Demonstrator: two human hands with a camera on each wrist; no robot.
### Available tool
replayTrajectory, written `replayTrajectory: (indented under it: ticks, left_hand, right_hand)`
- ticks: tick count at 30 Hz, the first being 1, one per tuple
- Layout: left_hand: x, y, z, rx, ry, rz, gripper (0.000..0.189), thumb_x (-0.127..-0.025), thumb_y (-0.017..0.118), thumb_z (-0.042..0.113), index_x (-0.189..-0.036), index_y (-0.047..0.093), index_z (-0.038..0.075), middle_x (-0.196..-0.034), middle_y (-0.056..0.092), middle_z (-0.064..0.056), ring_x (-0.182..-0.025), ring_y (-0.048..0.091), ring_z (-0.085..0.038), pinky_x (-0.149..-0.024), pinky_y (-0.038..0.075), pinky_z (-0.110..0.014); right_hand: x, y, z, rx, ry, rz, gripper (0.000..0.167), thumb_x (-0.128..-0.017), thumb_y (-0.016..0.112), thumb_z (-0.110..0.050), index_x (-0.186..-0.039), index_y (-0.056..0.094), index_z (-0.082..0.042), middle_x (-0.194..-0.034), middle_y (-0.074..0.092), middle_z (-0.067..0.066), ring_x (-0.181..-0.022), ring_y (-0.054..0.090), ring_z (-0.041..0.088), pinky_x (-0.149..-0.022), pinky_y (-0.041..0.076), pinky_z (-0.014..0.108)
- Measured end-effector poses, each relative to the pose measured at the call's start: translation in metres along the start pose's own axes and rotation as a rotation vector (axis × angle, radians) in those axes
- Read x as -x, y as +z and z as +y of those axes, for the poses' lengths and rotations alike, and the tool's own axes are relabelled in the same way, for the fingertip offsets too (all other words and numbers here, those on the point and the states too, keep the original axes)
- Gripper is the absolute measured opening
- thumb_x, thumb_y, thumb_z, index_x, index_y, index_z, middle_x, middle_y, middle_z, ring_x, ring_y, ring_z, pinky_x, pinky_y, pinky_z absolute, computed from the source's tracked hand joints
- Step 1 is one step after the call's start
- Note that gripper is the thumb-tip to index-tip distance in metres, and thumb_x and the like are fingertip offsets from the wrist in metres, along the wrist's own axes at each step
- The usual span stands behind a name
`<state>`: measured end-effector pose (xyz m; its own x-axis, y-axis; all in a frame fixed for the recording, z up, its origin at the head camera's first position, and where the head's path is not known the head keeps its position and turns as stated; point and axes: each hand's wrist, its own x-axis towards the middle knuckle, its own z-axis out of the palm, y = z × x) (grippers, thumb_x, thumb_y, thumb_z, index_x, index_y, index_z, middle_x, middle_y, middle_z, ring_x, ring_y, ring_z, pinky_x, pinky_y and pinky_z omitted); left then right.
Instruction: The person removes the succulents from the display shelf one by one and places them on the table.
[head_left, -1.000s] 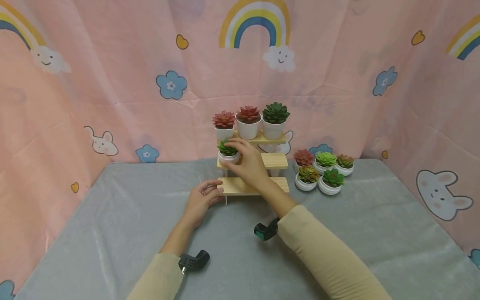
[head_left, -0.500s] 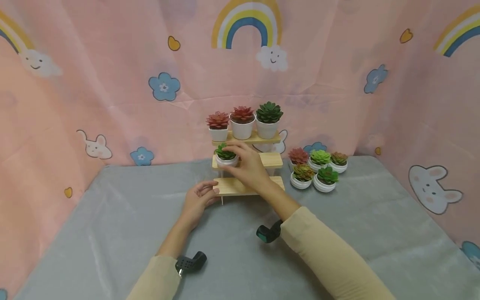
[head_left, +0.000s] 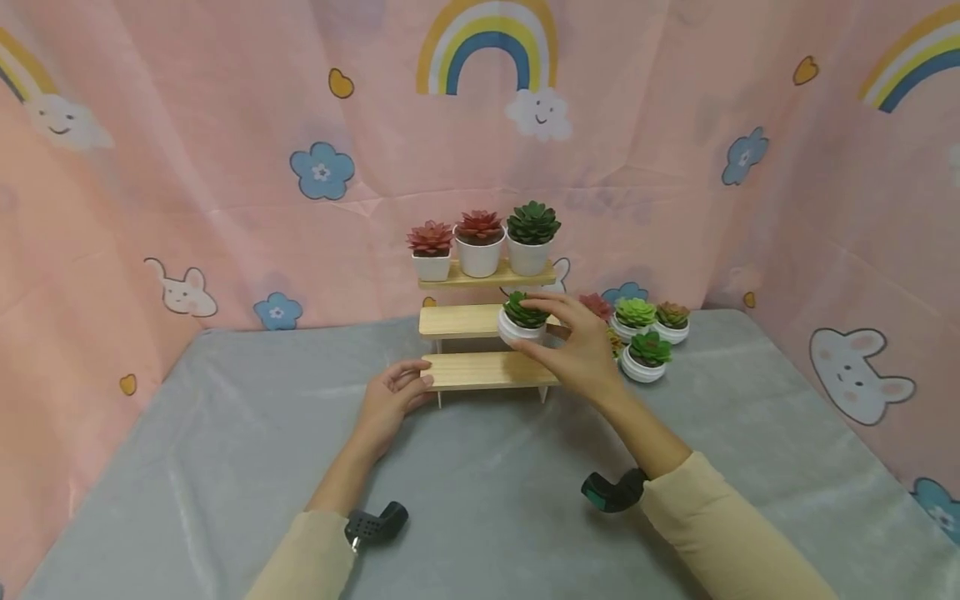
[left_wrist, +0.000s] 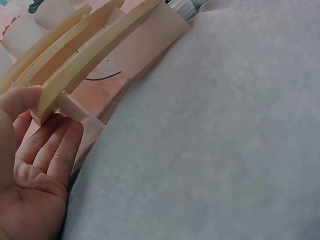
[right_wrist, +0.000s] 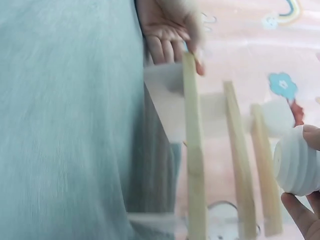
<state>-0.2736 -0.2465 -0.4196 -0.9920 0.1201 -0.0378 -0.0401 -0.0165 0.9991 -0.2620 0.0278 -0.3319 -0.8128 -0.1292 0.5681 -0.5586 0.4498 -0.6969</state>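
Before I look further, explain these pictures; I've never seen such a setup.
There is no machine: a person works with bare hands. The wide picture comes from a camera on the head; the two close ones from a camera on each wrist. On the gray cloth is a three-tier wooden stand. Its top tier carries three potted succulents, two red and one dark green. Five more succulents sit on the cloth to its right. The left hand grips the left end of the bottom tier. The right hand holds a green succulent in a ribbed white pot near the right end of the middle tier.
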Motion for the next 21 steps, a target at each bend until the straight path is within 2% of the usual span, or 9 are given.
replayTrajectory:
  ticks: [4,7,10,12,17,21]
  left_hand:
    - [0.0,-0.001,0.0,-0.006,-0.008,-0.009,0.035,-0.096,0.065,0.009,-0.129,0.059,-0.002,-0.138,0.061,-0.024,-0.113,0.07,-0.023,-0.096,0.06,-0.031]
    - [0.0,-0.002,-0.001,-0.009,-0.011,-0.01,0.035,-0.096,0.065,0.009,-0.129,0.059,-0.002,-0.138,0.062,-0.025,-0.112,0.071,-0.022,-0.097,0.06,-0.032]
    - [-0.002,-0.002,-0.002,-0.006,-0.016,-0.003,0.034,-0.096,0.066,0.008,-0.128,0.06,-0.002,-0.136,0.063,-0.024,-0.11,0.071,-0.02,-0.096,0.06,-0.032]
    - [-0.002,-0.003,-0.003,-0.004,-0.02,0.002,0.034,-0.096,0.066,0.008,-0.128,0.06,-0.002,-0.136,0.063,-0.024,-0.109,0.071,-0.018,-0.096,0.061,-0.031]
    - [-0.003,-0.003,-0.004,-0.002,-0.023,0.008,0.033,-0.096,0.066,0.008,-0.127,0.061,-0.002,-0.136,0.064,-0.023,-0.109,0.071,-0.019,-0.096,0.061,-0.031]
    - [-0.002,-0.003,-0.002,-0.011,-0.007,0.001,0.034,-0.096,0.066,0.01,-0.128,0.06,-0.001,-0.136,0.063,-0.024,-0.111,0.071,-0.02,-0.096,0.06,-0.031]
  right_hand:
    - [0.007,-0.022,0.004,0.044,-0.014,0.045,0.05,-0.078,0.085,-0.003,-0.126,0.069,-0.005,-0.137,0.062,0.012,-0.124,0.061,0.024,-0.093,0.058,0.017]
    - [0.01,-0.037,0.005,0.075,-0.036,0.076,0.05,-0.078,0.085,0.0,-0.125,0.069,-0.003,-0.137,0.062,0.013,-0.12,0.061,0.012,-0.09,0.052,0.005]
    - [0.012,-0.051,0.004,0.094,-0.046,0.1,0.05,-0.078,0.084,0.002,-0.125,0.069,-0.003,-0.137,0.062,0.012,-0.118,0.057,-0.004,-0.091,0.051,0.003]
    - [0.015,-0.061,0.004,0.103,-0.042,0.114,0.051,-0.077,0.084,0.003,-0.125,0.069,-0.003,-0.137,0.062,0.012,-0.118,0.054,-0.01,-0.093,0.05,0.004]
    - [0.025,-0.082,0.006,0.139,-0.02,0.177,0.054,-0.076,0.083,0.007,-0.127,0.068,-0.004,-0.137,0.062,0.011,-0.118,0.053,-0.011,-0.092,0.049,0.001]
    - [0.032,-0.092,0.013,0.134,-0.041,0.223,0.056,-0.074,0.081,0.014,-0.127,0.068,0.0,-0.135,0.061,0.014,-0.121,0.055,-0.008,-0.094,0.049,0.002]
